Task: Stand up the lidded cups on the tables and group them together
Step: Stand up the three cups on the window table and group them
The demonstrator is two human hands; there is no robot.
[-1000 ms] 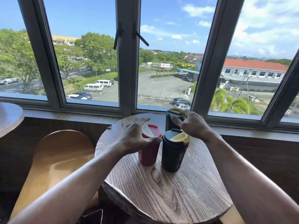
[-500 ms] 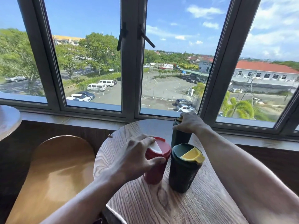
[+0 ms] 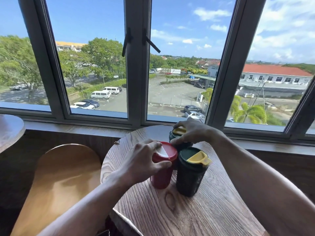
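Observation:
Three lidded cups stand upright and close together on a round wooden table [image 3: 196, 215]. My left hand [image 3: 143, 162] grips the red cup [image 3: 162, 178] around its lid, which has a white flap. To its right a dark green cup [image 3: 190, 178] with a yellow flap stands free, touching or nearly touching the red one. Behind them my right hand [image 3: 192, 132] is closed over the top of a second dark green cup [image 3: 175, 133], whose body is mostly hidden.
The table sits against a window sill [image 3: 85, 128] under large windows. A curved wooden chair back [image 3: 64, 176] is to the left of the table. Another round table edge [image 3: 10, 130] shows at far left.
My right hand has brought the rear green cup closer, so it now stands right behind the other two. My left hand has kept its hold on the red cup. The camera has tilted slightly.

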